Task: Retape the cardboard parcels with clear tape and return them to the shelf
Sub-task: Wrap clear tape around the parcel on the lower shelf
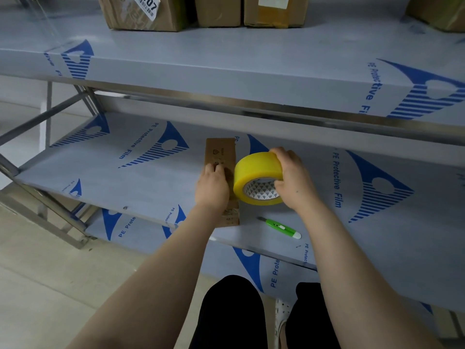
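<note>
A long, narrow cardboard parcel (221, 153) lies on the middle shelf (141, 182). My left hand (212, 186) rests on top of it with the fingers bent down against the cardboard. My right hand (289, 177) grips a big roll of yellowish clear tape (256, 176), fingers over its rim and thumb at the core. The roll stands right beside the parcel's right edge. Whether a tape strip runs from roll to parcel is hidden by my hands.
A green utility knife (281, 227) lies on the same shelf near its front edge, right of the parcel. Several cardboard boxes (146, 13) stand on the upper shelf (226, 61). Steel frame legs (47, 217) stand at the left over a tiled floor.
</note>
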